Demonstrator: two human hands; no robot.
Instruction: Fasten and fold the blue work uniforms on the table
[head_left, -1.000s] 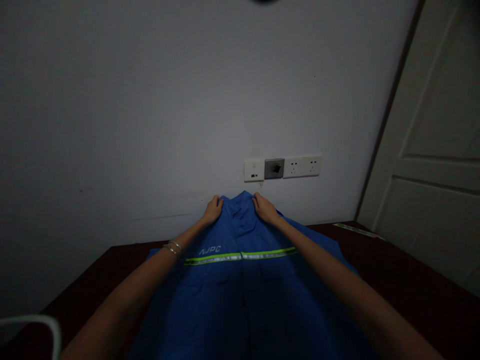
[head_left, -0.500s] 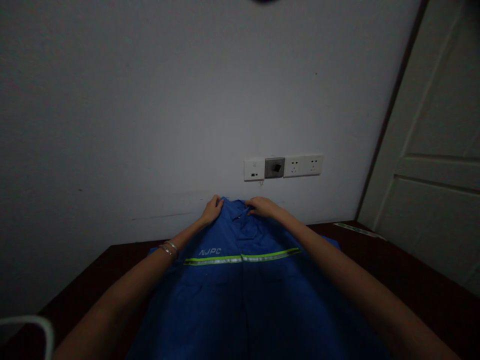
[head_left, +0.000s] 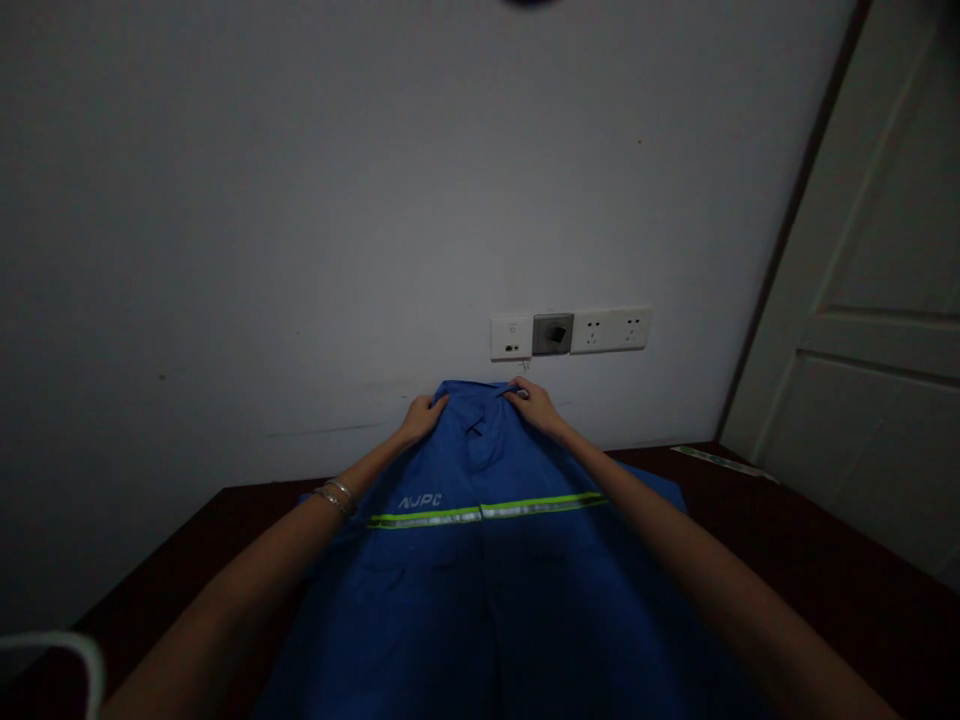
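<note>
A blue work jacket [head_left: 480, 590] with a yellow-green reflective stripe and white chest lettering lies front-up on a dark brown table [head_left: 825, 560], its collar toward the wall. My left hand [head_left: 421, 416], with bracelets on the wrist, is closed on the left side of the collar. My right hand [head_left: 534, 405] is closed on the right side of the collar, pinching the fabric. Both arms stretch over the jacket's shoulders.
A white wall stands right behind the table's far edge, with a row of sockets and a switch [head_left: 570, 333] just above the collar. A white door [head_left: 877, 330] is on the right. A pale curved rim [head_left: 52, 655] shows at the bottom left corner.
My right hand slid inward over the collar, then returned to its right end. The collar now sits slightly higher against the wall. The left hand has hardly moved.
</note>
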